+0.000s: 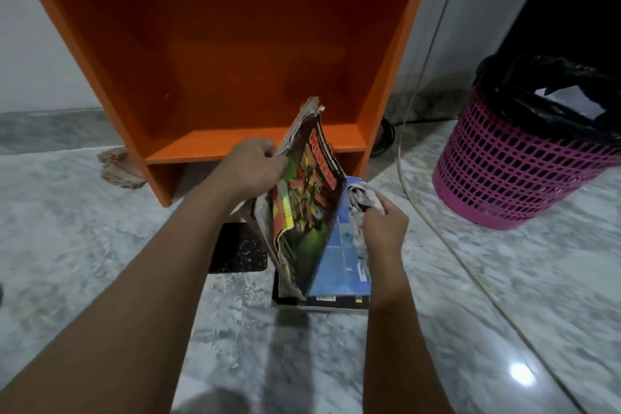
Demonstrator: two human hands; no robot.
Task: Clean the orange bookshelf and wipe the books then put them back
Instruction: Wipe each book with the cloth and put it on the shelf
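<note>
Books (339, 265) lie stacked on the floor before the empty bookshelf (235, 44), the left hand (252, 168) gripping a worn one (302, 198) tilted upright so the right hand (383, 222), clutching a cloth (361, 198), can wipe it.

**One head-worn view, angled down**

I have a single wide-angle camera, worn on the head. It looks forward and down from close above the marble floor (100, 245), squarely facing the orange bookshelf (235, 44), whose lower compartments fill the upper frame.

A worn colourful book (309, 198) stands tilted, grey cloth (360, 201) beside it, on a blue-topped book stack (336, 264) just before the orange bookshelf (235, 44).
</note>
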